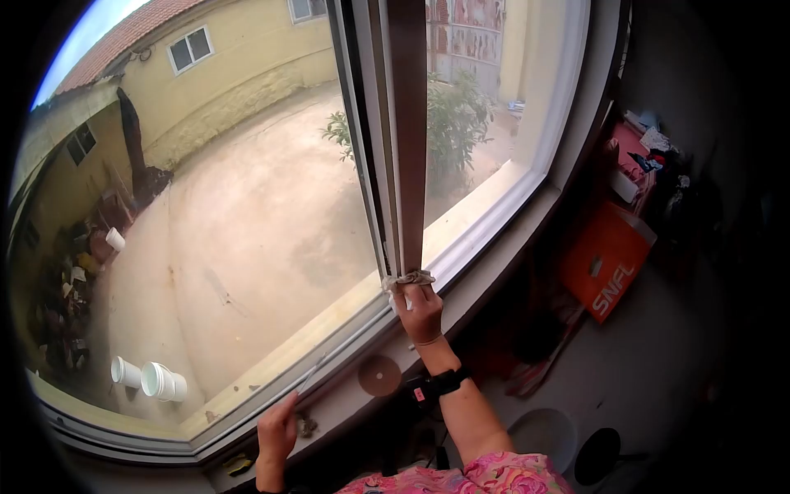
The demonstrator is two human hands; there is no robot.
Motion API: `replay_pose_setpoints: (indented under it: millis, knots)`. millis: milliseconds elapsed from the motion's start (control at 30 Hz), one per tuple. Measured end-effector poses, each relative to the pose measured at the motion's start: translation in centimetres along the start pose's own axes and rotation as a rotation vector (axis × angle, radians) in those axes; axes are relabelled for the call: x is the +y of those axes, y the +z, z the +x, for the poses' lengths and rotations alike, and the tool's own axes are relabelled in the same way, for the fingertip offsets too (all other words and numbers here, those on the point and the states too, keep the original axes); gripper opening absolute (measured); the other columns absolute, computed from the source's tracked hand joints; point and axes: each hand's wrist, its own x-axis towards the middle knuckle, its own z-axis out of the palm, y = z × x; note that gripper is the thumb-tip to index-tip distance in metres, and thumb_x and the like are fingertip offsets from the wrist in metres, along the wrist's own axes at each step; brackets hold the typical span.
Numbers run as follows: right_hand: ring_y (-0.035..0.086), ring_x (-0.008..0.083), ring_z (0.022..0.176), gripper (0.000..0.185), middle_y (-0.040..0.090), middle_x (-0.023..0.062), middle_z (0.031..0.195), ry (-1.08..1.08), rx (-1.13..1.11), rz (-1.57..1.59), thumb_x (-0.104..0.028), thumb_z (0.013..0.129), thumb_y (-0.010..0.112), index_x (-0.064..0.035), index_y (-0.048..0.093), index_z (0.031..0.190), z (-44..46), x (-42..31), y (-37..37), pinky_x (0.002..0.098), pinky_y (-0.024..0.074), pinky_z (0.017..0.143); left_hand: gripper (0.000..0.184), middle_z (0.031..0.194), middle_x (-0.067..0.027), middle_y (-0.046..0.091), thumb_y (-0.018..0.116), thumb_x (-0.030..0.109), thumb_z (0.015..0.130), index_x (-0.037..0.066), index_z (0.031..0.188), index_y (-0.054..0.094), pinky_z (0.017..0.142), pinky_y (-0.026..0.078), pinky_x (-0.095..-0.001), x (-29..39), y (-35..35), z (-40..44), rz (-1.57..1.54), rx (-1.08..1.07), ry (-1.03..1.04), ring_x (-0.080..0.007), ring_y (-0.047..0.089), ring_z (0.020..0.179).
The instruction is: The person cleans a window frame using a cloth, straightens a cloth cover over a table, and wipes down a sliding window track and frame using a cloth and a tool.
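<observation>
My right hand [420, 314] presses a crumpled greyish cloth [409, 280] against the foot of the brown window post [406, 165], its fingers bent around the cloth. A black band with a small pink display circles that forearm. Lower left, my left hand [278, 428] is by the inner edge of the sill [341, 399], fingers curled, with a thin light-coloured stick-like thing [310, 375] rising from its fingertips. Between the hands a round brown disc [379, 375] lies on the sill. Beside my left hand sits a small dark crumpled thing [307, 426].
An orange box [605, 262] stands on the floor at the right, near a pink surface with piled items [642, 165]. A yellow-black object [239, 465] lies at the lower left. Outside the window are white buckets [164, 382], a shrub and a yard.
</observation>
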Motion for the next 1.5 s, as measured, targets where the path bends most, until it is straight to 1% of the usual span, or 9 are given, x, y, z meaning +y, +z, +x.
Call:
replay_pose_setpoints:
  millis: [167, 367, 500, 633, 767, 833, 1000, 1300, 1500]
  knots:
    - [0.058, 0.0315, 0.069, 0.011, 0.06, 0.0127, 0.077, 0.2, -0.241, -0.119, -0.003, 0.069, 0.066, -0.0058, 0.059, 0.077, -7.8, 3.5, 0.6, 0.0384, 0.048, 0.062, 0.037, 0.064, -0.0133, 0.053, 0.054, -0.006, 0.073, 0.006, 0.107, 0.06, 0.053, 0.042, -0.0334, -0.1, -1.3, -1.2, -0.001, -0.023, -0.099, -0.0278, 0.052, 0.056]
    - [0.057, 0.0336, 0.07, 0.013, 0.059, 0.0133, 0.075, -0.007, 0.008, 0.047, -0.001, 0.069, 0.065, -0.0041, 0.059, 0.08, 3.8, -2.8, -1.7, 0.0389, 0.0474, 0.062, 0.038, 0.065, -0.0144, 0.054, 0.053, -0.008, 0.072, 0.006, 0.107, 0.06, 0.054, 0.043, -0.0342, -1.0, -0.9, -1.8, -0.042, 0.033, -0.102, -0.0296, 0.053, 0.059]
    - [0.057, 0.0339, 0.069, 0.013, 0.059, 0.0139, 0.075, -0.041, -0.01, 0.018, -0.002, 0.068, 0.066, -0.0041, 0.058, 0.079, -0.9, 1.6, -0.4, 0.0387, 0.0477, 0.061, 0.038, 0.066, -0.0157, 0.054, 0.052, -0.008, 0.072, 0.006, 0.107, 0.06, 0.055, 0.043, -0.0347, 0.0, -0.5, -1.4, -0.077, 0.01, -0.124, -0.031, 0.054, 0.06]
    - [0.057, 0.0334, 0.071, 0.011, 0.059, 0.0142, 0.076, 0.188, -0.265, -0.052, -0.003, 0.07, 0.067, -0.0016, 0.057, 0.075, -3.4, 1.6, -1.2, 0.0376, 0.0467, 0.063, 0.037, 0.067, -0.0158, 0.054, 0.052, -0.007, 0.073, 0.006, 0.107, 0.06, 0.055, 0.043, -0.0354, -0.6, -0.7, -1.3, -0.072, 0.014, -0.121, -0.0318, 0.054, 0.061]
    - [0.059, 0.0269, 0.07, 0.013, 0.06, 0.0122, 0.076, 0.195, -0.023, 0.227, -0.007, 0.074, 0.067, -0.0011, 0.057, 0.081, 4.0, -1.5, -3.6, 0.0319, 0.0473, 0.066, 0.035, 0.067, -0.0161, 0.054, 0.052, -0.005, 0.074, 0.006, 0.106, 0.06, 0.056, 0.043, -0.0368, -1.1, -0.5, -2.0, -0.083, 0.039, -0.142, -0.0325, 0.054, 0.062]
    - [0.053, 0.0143, 0.067, 0.013, 0.057, 0.0055, 0.074, 0.211, 0.005, 0.372, -0.008, 0.081, 0.062, -0.0004, 0.053, 0.084, 7.4, -2.4, -3.7, 0.0274, 0.0441, 0.063, 0.033, 0.068, -0.0163, 0.054, 0.053, -0.004, 0.075, 0.006, 0.106, 0.06, 0.057, 0.043, -0.0367, -1.1, -0.4, -1.6, -0.096, 0.04, -0.129, -0.0329, 0.054, 0.062]
    - [0.054, 0.034, 0.079, 0.018, 0.055, 0.0168, 0.087, 0.092, 0.14, 0.071, -0.014, 0.088, 0.051, 0.0001, 0.047, 0.097, 2.8, 0.2, -0.4, 0.0367, 0.0434, 0.071, 0.031, 0.066, -0.0151, 0.053, 0.052, -0.004, 0.076, 0.006, 0.105, 0.06, 0.055, 0.043, -0.0366, 0.0, -0.1, -1.2, -0.12, -0.013, -0.115, -0.0324, 0.054, 0.061]
    - [0.051, 0.0456, 0.09, 0.02, 0.056, 0.0259, 0.094, 0.862, 0.024, 0.031, -0.015, 0.089, 0.044, -0.0003, 0.043, 0.102, -11.4, 4.6, 3.8, 0.0438, 0.0417, 0.075, 0.034, 0.065, -0.0142, 0.052, 0.053, -0.003, 0.076, 0.008, 0.107, 0.06, 0.054, 0.042, -0.0369, 0.0, -0.5, -0.8, -0.011, -0.133, -0.068, -0.0317, 0.053, 0.06]
    - [0.055, 0.0404, 0.088, 0.023, 0.058, 0.0237, 0.092, 1.168, -0.114, 0.073, -0.016, 0.084, 0.051, 0.0013, 0.048, 0.099, -10.3, 5.7, 3.0, 0.0427, 0.043, 0.073, 0.037, 0.064, -0.0134, 0.052, 0.052, -0.004, 0.074, 0.009, 0.108, 0.059, 0.053, 0.041, -0.0371, 0.5, -0.7, -0.2, 0.005, -0.144, -0.017, -0.0308, 0.053, 0.059]
